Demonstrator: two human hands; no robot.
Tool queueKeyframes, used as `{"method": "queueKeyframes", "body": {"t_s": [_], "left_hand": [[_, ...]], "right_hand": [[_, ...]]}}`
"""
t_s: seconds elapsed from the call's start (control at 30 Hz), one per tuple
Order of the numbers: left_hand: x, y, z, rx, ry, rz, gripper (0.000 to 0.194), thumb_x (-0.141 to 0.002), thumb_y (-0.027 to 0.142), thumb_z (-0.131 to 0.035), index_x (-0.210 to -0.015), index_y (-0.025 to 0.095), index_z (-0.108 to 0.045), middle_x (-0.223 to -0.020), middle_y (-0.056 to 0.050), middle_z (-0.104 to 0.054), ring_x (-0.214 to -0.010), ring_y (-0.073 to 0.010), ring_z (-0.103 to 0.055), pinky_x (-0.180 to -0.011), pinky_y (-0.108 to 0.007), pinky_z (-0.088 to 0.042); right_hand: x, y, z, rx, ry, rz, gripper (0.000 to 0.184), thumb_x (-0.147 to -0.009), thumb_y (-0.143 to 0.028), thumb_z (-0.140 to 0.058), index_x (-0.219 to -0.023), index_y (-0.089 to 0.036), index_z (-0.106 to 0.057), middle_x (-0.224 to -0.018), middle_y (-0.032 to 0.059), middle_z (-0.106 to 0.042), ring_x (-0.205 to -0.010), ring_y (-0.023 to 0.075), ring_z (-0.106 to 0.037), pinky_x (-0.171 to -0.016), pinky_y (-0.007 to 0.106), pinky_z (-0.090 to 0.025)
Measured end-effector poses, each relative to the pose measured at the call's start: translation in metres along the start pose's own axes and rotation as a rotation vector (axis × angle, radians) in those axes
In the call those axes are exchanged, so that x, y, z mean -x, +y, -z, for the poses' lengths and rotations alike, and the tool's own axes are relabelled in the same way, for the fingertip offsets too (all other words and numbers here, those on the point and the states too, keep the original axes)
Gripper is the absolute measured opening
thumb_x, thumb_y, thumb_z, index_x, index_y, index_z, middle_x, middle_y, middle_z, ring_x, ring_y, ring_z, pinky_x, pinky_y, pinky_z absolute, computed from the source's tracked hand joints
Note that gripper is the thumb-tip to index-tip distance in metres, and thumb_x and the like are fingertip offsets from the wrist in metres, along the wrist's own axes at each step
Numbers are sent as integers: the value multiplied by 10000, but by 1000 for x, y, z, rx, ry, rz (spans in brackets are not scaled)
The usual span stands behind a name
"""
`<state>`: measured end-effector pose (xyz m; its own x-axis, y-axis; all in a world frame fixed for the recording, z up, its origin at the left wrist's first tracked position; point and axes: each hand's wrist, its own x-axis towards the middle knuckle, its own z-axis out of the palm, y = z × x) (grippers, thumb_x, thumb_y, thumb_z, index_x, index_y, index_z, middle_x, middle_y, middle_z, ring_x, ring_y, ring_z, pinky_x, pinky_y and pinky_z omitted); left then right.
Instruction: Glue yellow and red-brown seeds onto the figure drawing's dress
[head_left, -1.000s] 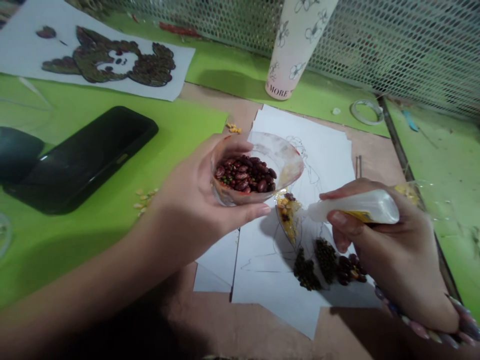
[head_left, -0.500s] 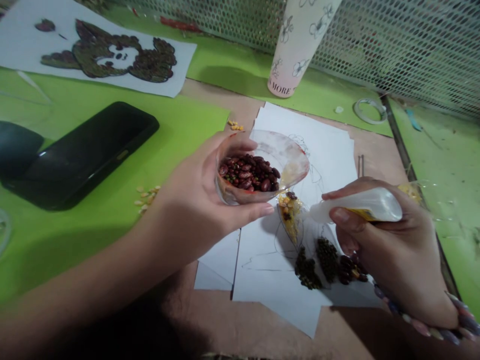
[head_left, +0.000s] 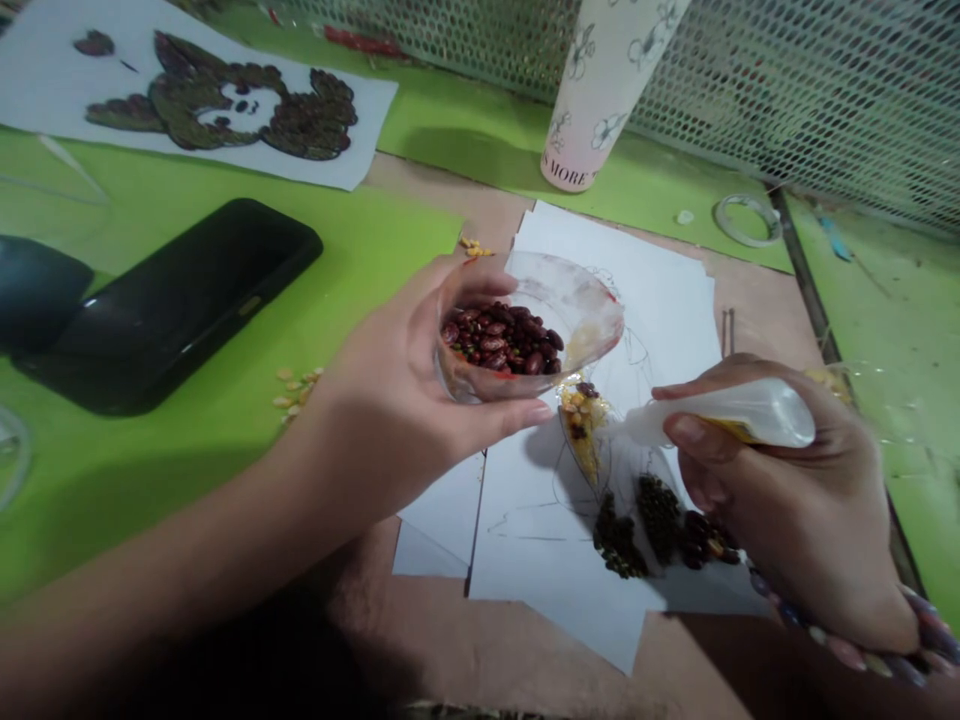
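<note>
My left hand point(head_left: 420, 375) grips a clear plastic cup point(head_left: 581, 300), tilted so its inside faces me. Dark red beans point(head_left: 510, 340) lie in it, with a few small green ones among them. In my right hand point(head_left: 787, 490) is a white glue bottle point(head_left: 750, 412), held nearly level with its nozzle pointing left over the drawing. Beneath both hands lies a white sheet of paper point(head_left: 532, 570) with pencil outlines. Yellow corn bits point(head_left: 581, 425) fill one narrow shape close to the nozzle. Dark green beans point(head_left: 658, 515) and red beans point(head_left: 697, 540) cover other patches, partly behind my right hand.
A black phone point(head_left: 172, 310) rests on the green surface at left, near loose corn kernels point(head_left: 296, 390). Behind it lies a finished-looking bean picture point(head_left: 375, 120). A floral tumbler point(head_left: 600, 100) and a tape roll point(head_left: 748, 220) stand toward the mesh panel point(head_left: 787, 100).
The whole view has shifted slightly. Both hands keep their holds, and the bottle's nozzle stays close to the corn-filled shape.
</note>
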<state>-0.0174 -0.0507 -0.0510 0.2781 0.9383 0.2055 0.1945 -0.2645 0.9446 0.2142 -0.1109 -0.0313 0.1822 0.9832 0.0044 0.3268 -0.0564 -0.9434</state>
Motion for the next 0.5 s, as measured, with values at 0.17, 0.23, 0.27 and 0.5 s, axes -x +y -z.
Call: {"method": "queueKeyframes", "body": {"t_s": [0.17, 0.23, 0.27, 0.5], "left_hand": [[-1, 0, -1, 12, -5, -17, 521, -668, 186, -867, -1123, 244, -618, -1235, -42, -642, -1185, -255, -627, -1064, -464, -548], [0, 1, -1, 20, 5, -7, 510, -662, 188, -872, -1105, 255, -627, -1232, -45, -648, -1184, -265, -630, -1067, -478, -548], [0, 2, -1, 24, 12, 1, 505, -657, 194, -875, -1095, 263, -632, -1237, -47, -651, -1194, -275, -627, -1070, -484, -548], [-1, 3, -1, 5, 28, 10, 526, -618, 206, -903, -1076, 284, -657, -1215, -47, -671, -1164, -292, -650, -1031, -469, -583]], "right_hand": [[0, 0, -1, -14, 2, -3, 87, -772, -295, -821, -806, -255, -751, -510, -66, -541, -344, 68, -449, -293, 193, -319], [0, 0, -1, -17, 13, -3, 83, -773, -293, -822, -804, -259, -753, -509, -62, -535, -347, 74, -445, -292, 202, -311], [0, 1, -1, -16, 18, -7, 82, -772, -293, -823, -801, -260, -753, -508, -60, -533, -348, 78, -444, -290, 207, -306], [2, 4, 0, -45, 20, -11, 105, -761, -278, -836, -811, -271, -744, -506, -58, -526, -360, 90, -429, -298, 232, -287]]}}
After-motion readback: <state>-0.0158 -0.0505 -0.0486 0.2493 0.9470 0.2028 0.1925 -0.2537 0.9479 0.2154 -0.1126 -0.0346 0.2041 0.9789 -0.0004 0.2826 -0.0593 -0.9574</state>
